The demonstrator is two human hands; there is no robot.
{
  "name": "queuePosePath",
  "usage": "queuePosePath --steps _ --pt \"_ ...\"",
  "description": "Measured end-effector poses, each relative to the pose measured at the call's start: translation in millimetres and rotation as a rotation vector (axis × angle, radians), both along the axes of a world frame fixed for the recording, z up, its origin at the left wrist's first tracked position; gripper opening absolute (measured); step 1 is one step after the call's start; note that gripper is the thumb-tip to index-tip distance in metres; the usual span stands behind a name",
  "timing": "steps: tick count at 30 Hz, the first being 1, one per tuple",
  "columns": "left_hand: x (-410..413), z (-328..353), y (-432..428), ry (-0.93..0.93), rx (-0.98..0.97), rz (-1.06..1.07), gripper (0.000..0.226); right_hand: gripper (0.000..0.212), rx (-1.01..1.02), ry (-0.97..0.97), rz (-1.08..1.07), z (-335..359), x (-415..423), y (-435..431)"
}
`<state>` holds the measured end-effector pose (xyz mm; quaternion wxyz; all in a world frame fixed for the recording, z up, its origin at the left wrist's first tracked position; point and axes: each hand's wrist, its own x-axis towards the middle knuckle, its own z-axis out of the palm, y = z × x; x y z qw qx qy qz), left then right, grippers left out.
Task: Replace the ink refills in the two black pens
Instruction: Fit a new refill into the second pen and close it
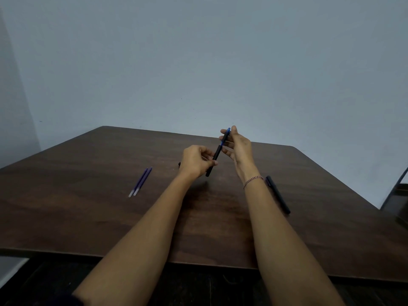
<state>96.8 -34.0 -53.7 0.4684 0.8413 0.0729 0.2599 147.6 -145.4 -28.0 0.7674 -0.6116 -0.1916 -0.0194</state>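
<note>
Above the middle of the dark wooden table (88, 217), my left hand (195, 161) grips a black pen barrel (213, 161), tilted up to the right. A blue refill (225, 136) sticks out of the barrel's upper end, and my right hand (237, 144) pinches it near its top. A second black pen (278, 195) lies on the table to the right, just beside my right forearm. Two purple refills (141, 181) lie side by side on the table to the left. A small black piece (179, 164) shows just behind my left hand; most of it is hidden.
A pale wall stands behind the table's far edge. A dark chair frame (395, 195) sits off the table's right corner. The near table edge runs below my forearms, with dark floor under it.
</note>
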Motion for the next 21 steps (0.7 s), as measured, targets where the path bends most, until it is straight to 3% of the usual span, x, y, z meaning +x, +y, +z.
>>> queuePosePath --steps 15,21 --pt "-4.3 2.5 1.0 -0.020 -0.052 0.001 0.027 0.010 0.019 -0.010 0.027 -1.1 1.5 0.5" --pt "-4.8 2.4 1.0 -0.011 -0.063 -0.003 0.025 0.024 0.063 -0.034 0.069 0.3 0.9 -0.8"
